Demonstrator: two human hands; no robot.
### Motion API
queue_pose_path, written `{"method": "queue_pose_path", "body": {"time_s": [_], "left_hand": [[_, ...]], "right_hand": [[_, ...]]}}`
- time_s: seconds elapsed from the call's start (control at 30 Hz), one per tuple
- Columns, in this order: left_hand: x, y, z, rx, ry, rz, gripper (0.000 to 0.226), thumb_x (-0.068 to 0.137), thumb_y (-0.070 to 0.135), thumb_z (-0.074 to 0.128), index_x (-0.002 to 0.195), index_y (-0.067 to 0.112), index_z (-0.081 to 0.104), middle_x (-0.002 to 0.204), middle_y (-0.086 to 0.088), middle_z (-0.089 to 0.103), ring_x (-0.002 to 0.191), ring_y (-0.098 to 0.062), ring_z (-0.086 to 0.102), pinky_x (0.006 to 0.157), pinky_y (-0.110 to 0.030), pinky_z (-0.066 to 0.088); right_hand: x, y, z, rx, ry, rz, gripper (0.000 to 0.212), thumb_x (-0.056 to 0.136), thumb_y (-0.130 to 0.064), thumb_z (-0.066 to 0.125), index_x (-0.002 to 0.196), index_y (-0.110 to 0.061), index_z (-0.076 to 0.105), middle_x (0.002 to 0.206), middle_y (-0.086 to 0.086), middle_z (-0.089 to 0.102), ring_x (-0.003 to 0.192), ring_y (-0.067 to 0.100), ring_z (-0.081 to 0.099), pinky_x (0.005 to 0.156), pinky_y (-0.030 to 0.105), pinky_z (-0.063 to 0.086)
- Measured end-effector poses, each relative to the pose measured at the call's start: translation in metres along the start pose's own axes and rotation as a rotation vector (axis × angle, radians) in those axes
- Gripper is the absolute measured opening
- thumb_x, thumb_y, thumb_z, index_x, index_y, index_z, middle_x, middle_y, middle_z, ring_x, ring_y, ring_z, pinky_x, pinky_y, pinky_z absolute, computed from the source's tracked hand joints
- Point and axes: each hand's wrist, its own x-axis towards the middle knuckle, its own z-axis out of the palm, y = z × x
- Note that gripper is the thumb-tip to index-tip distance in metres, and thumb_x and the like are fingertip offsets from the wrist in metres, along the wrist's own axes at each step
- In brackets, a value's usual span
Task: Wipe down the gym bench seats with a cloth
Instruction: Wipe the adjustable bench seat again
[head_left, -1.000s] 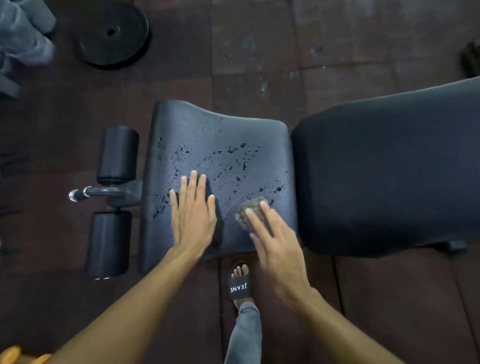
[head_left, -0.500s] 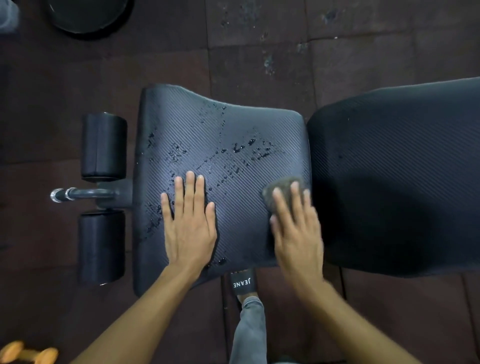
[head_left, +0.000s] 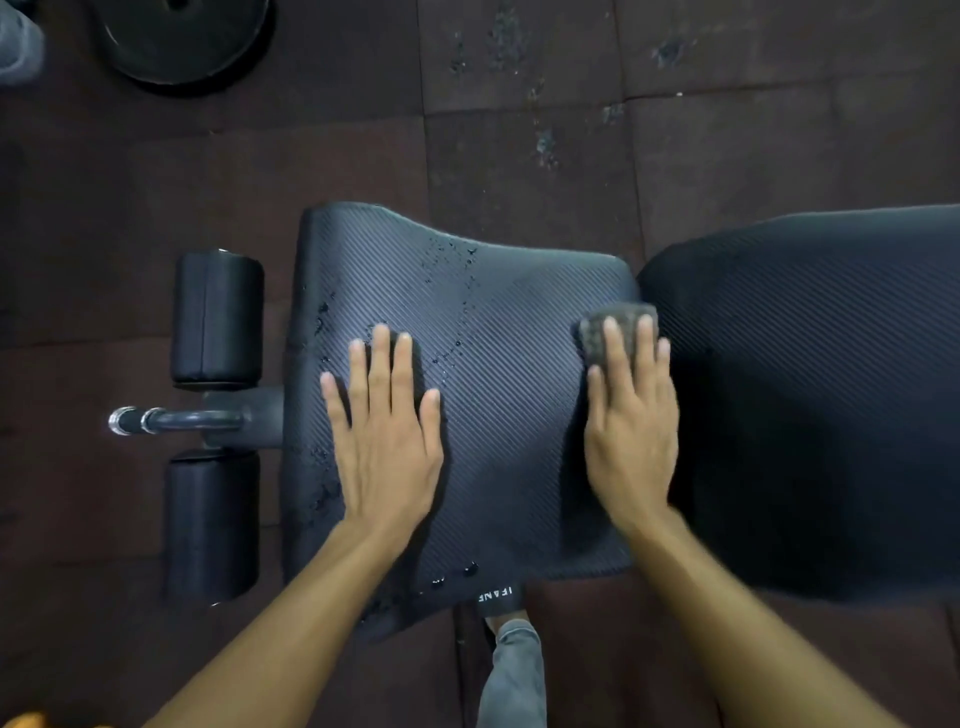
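Observation:
A black ribbed bench seat (head_left: 498, 291) lies below me, with water droplets scattered over its left half and near its front edge. My left hand (head_left: 387, 436) rests flat on the seat's left part, fingers spread, holding nothing. My right hand (head_left: 631, 421) presses a small grey cloth (head_left: 615, 325) flat against the seat's right edge, beside the gap to the black backrest pad (head_left: 810, 384). Only the cloth's far end shows past my fingertips.
Two black foam rollers (head_left: 215, 319) and a chrome bar end (head_left: 124, 420) stick out left of the seat. A black weight plate (head_left: 182, 36) lies on the dark rubber floor at the top left. My leg and sandal (head_left: 501, 603) stand under the seat's front edge.
My right hand has slid the cloth away from me and to the right, from the seat's near middle to its right edge. Droplets in the seat's middle are gone. The left hand stayed put.

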Motion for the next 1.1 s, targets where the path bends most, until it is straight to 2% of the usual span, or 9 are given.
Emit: {"method": "queue_pose_path", "body": {"time_s": [0.1, 0.23, 0.37, 0.47, 0.6, 0.7, 0.83, 0.97, 1.1], "left_hand": [[0.027, -0.005, 0.002, 0.018, -0.018, 0.012, 0.059, 0.103, 0.041, 0.025, 0.156, 0.015, 0.018, 0.165, -0.003, 0.01, 0.152, -0.021, 0.004, 0.123, -0.049, 0.001], [0.029, -0.005, 0.006, 0.023, -0.01, 0.018, 0.059, 0.104, 0.041, 0.024, 0.157, 0.017, 0.015, 0.165, -0.001, 0.009, 0.152, -0.02, 0.003, 0.123, -0.049, 0.003], [0.029, -0.007, 0.007, 0.016, -0.004, 0.018, 0.058, 0.104, 0.041, 0.024, 0.157, 0.017, 0.015, 0.165, 0.0, 0.008, 0.152, -0.019, 0.001, 0.123, -0.047, 0.001], [0.028, -0.007, 0.008, 0.018, 0.0, 0.03, 0.058, 0.104, 0.04, 0.024, 0.157, 0.016, 0.015, 0.165, 0.0, 0.008, 0.152, -0.019, 0.001, 0.123, -0.048, 0.002], [0.028, -0.007, 0.008, 0.0, 0.008, 0.034, 0.057, 0.104, 0.038, 0.022, 0.157, 0.015, 0.016, 0.165, 0.0, 0.009, 0.152, -0.019, 0.002, 0.123, -0.048, 0.005], [0.028, -0.008, 0.008, 0.005, 0.019, 0.042, 0.057, 0.104, 0.037, 0.021, 0.157, 0.015, 0.016, 0.165, -0.001, 0.01, 0.152, -0.019, 0.003, 0.123, -0.047, 0.006], [0.028, -0.008, 0.009, 0.021, 0.024, 0.043, 0.056, 0.105, 0.036, 0.02, 0.157, 0.016, 0.016, 0.164, 0.0, 0.011, 0.152, -0.019, 0.004, 0.123, -0.047, 0.006], [0.026, -0.007, 0.009, 0.018, 0.026, 0.033, 0.056, 0.105, 0.037, 0.019, 0.157, 0.016, 0.016, 0.165, -0.001, 0.011, 0.152, -0.019, 0.003, 0.123, -0.047, 0.007], [0.026, -0.007, 0.009, 0.012, 0.028, 0.028, 0.056, 0.105, 0.037, 0.019, 0.157, 0.015, 0.015, 0.165, -0.001, 0.01, 0.152, -0.02, 0.003, 0.123, -0.049, 0.01]], "right_hand": [[-0.049, -0.032, 0.01, -0.083, -0.058, -0.165, 0.05, 0.104, -0.037, 0.035, 0.153, -0.032, 0.029, 0.164, 0.0, 0.019, 0.152, 0.025, 0.014, 0.12, 0.043, 0.022], [0.022, -0.073, 0.024, -0.064, -0.123, -0.461, 0.049, 0.105, -0.038, 0.03, 0.154, -0.033, 0.026, 0.164, -0.003, 0.019, 0.152, 0.023, 0.015, 0.12, 0.041, 0.019], [0.092, -0.051, 0.016, -0.057, -0.069, -0.219, 0.047, 0.105, -0.037, 0.032, 0.152, -0.031, 0.032, 0.163, 0.001, 0.023, 0.15, 0.029, 0.02, 0.117, 0.048, 0.027], [0.05, -0.026, 0.007, -0.071, -0.015, -0.061, 0.048, 0.106, -0.034, 0.03, 0.154, -0.03, 0.028, 0.164, 0.002, 0.018, 0.151, 0.029, 0.016, 0.115, 0.049, 0.03], [-0.018, -0.061, 0.019, -0.108, -0.085, -0.251, 0.049, 0.105, -0.036, 0.032, 0.154, -0.032, 0.027, 0.164, -0.001, 0.017, 0.153, 0.024, 0.011, 0.121, 0.044, 0.02], [0.029, -0.104, 0.031, -0.033, -0.137, -0.44, 0.049, 0.106, -0.035, 0.033, 0.154, -0.032, 0.027, 0.164, -0.002, 0.02, 0.152, 0.024, 0.013, 0.121, 0.042, 0.018], [0.091, -0.092, 0.029, -0.039, -0.084, -0.275, 0.047, 0.105, -0.037, 0.031, 0.152, -0.032, 0.031, 0.163, -0.001, 0.023, 0.151, 0.026, 0.018, 0.119, 0.046, 0.023], [0.051, -0.059, 0.018, -0.056, -0.013, -0.059, 0.048, 0.106, -0.035, 0.032, 0.154, -0.032, 0.027, 0.164, 0.0, 0.018, 0.152, 0.025, 0.014, 0.119, 0.047, 0.023], [0.016, -0.093, 0.026, -0.073, -0.138, -0.297, 0.049, 0.106, -0.036, 0.03, 0.155, -0.033, 0.023, 0.165, -0.004, 0.014, 0.153, 0.021, 0.008, 0.122, 0.041, 0.016]]}}
